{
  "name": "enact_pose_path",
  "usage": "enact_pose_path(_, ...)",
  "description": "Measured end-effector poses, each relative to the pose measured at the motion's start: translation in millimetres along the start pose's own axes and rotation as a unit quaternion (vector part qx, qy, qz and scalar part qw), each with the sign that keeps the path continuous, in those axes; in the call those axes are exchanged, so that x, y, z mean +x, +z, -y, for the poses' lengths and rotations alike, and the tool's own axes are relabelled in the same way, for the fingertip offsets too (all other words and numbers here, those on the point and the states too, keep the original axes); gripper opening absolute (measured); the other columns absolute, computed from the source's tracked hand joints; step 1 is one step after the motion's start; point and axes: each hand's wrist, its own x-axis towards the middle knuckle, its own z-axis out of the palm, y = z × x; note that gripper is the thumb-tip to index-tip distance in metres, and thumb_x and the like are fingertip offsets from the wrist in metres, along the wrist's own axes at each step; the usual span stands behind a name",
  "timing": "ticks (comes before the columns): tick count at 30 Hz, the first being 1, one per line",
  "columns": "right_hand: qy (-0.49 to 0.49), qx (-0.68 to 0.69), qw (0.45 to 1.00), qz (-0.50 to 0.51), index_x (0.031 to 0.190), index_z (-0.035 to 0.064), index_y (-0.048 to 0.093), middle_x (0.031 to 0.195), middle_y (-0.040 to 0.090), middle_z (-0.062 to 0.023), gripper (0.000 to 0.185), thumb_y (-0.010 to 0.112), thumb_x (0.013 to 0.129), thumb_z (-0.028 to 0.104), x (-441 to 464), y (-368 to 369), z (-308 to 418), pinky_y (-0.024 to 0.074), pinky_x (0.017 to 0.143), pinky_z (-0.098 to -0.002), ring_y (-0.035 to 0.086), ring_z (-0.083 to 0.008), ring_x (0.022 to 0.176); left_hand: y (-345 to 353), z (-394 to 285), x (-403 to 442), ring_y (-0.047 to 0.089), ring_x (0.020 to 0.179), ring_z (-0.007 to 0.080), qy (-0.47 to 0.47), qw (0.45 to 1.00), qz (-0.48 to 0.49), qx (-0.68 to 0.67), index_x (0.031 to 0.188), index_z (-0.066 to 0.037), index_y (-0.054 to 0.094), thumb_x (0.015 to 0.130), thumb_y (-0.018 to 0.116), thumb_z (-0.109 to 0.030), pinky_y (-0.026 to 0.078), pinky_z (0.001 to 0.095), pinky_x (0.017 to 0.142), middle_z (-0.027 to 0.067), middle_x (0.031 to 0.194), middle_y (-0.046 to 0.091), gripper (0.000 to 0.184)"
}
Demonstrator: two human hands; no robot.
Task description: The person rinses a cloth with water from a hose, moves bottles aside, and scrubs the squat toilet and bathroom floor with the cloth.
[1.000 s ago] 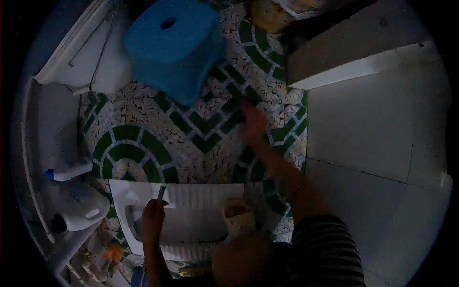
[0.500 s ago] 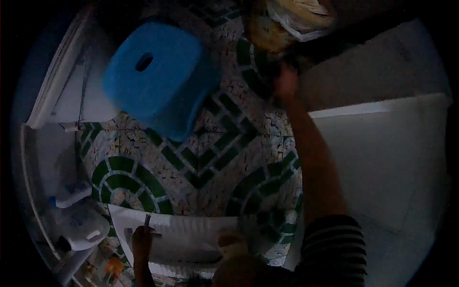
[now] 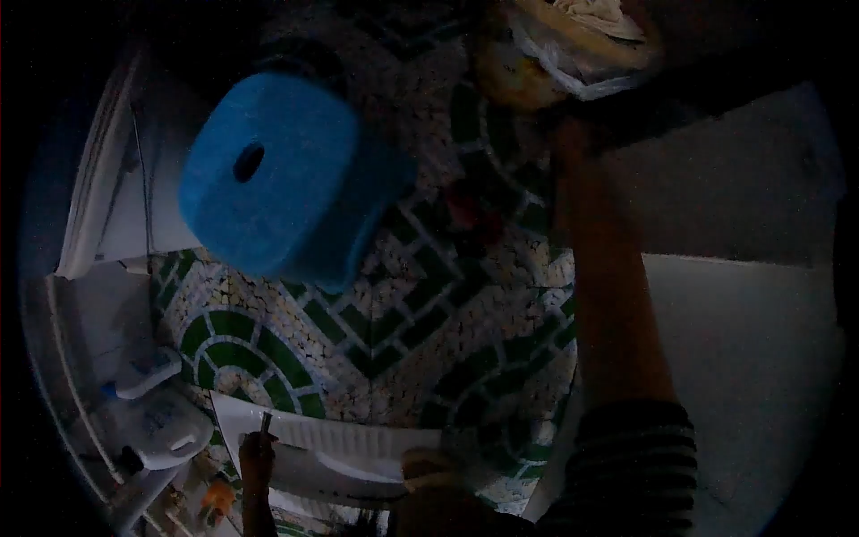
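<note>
At the lower left, my left hand [image 3: 257, 458] is closed around a slim, rod-like object [image 3: 266, 421] with a pale tip; its exact kind is too dark to make out. That hand is over a white ribbed floor fixture [image 3: 349, 436], which looks like a squat toilet. My right arm stretches to the upper right, where my right hand [image 3: 573, 143] is by a dark edge, just below a bin-like container [image 3: 523, 76] with a plastic bag at its top. Its fingers are lost in shadow. A blurred reddish shape [image 3: 465, 208] shows left of my right forearm.
A blue plastic stool [image 3: 277, 170] stands on the green-patterned tiled floor [image 3: 376, 331]. White plastic jugs [image 3: 170, 430] and an orange item [image 3: 217, 498] are at the lower left. Pale walls rise on the right [image 3: 743, 331]. My foot [image 3: 428, 465] is at bottom centre.
The view has shifted, with the stool now lower and left. My right hand has gone deeper into the shadow by the container. A reddish shape has appeared over the floor tiles.
</note>
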Motion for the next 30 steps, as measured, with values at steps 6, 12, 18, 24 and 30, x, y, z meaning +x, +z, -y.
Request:
enact_pose_path(6, 0.044, 0.013, 0.998, -0.034, 0.112, 0.0100, 0.057, 0.095, 0.063, -0.0118, 0.037, 0.059, 0.081, 0.031, 13, 13, -2, 0.0488, 0.074, -0.0389, 0.059, -0.0258, 0.085, 7, 30, 3, 0.049, 0.057, 0.0116, 0.122, 0.989, -0.008, 0.087, 0.087, -0.007, 0.060, 0.091, 0.049, -0.016, 0.039, 0.0273, 0.048, 0.0041, 0.073, 0.055, 0.015)
enact_pose_path(12, 0.062, 0.025, 0.997, -0.043, 0.111, 0.0099, 0.057, 0.094, 0.062, -0.0114, 0.036, 0.058, 0.082, 0.030, 17, 16, 8, 0.0487, 0.073, -0.0385, 0.059, -0.0253, 0.084, 4, -2, -13, 0.045, 0.052, 0.0075, 0.012, 0.999, 0.002, -0.053, 0.085, -0.006, 0.059, 0.091, 0.050, -0.017, 0.036, 0.0230, 0.045, -0.0013, 0.063, 0.049, 0.016)
enact_pose_path(18, 0.074, 0.033, 0.996, -0.045, 0.110, 0.0098, 0.057, 0.094, 0.062, -0.0110, 0.034, 0.058, 0.082, 0.030, 10, 18, 2, 0.0486, 0.073, -0.0381, 0.059, -0.0248, 0.084, 13, 5, -14, 0.045, 0.051, 0.0071, 0.022, 0.997, -0.027, -0.068, 0.083, -0.005, 0.060, 0.089, 0.054, -0.021, 0.035, 0.0225, 0.044, -0.0010, 0.062, 0.051, 0.018)
enact_pose_path(24, 0.075, 0.033, 0.995, -0.051, 0.108, 0.0097, 0.057, 0.093, 0.062, -0.0106, 0.033, 0.057, 0.082, 0.029, 5, 17, 2, 0.0485, 0.072, -0.0377, 0.059, -0.0243, 0.083, 23, 24, -8, 0.045, 0.049, 0.0080, -0.063, 0.972, 0.006, -0.228, 0.082, -0.005, 0.060, 0.089, 0.055, -0.022, 0.035, 0.0237, 0.043, -0.0005, 0.059, 0.051, 0.019)
enact_pose_path(30, 0.083, 0.037, 0.994, -0.060, 0.107, 0.0095, 0.057, 0.093, 0.061, -0.0102, 0.031, 0.057, 0.083, 0.029, 11, 23, 0, 0.0485, 0.071, -0.0372, 0.058, -0.0238, 0.082, 22, 14, -11, 0.044, 0.048, 0.0091, -0.096, 0.974, -0.008, -0.206, 0.081, -0.005, 0.060, 0.088, 0.055, -0.021, 0.035, 0.0243, 0.043, 0.0013, 0.062, 0.053, 0.018)
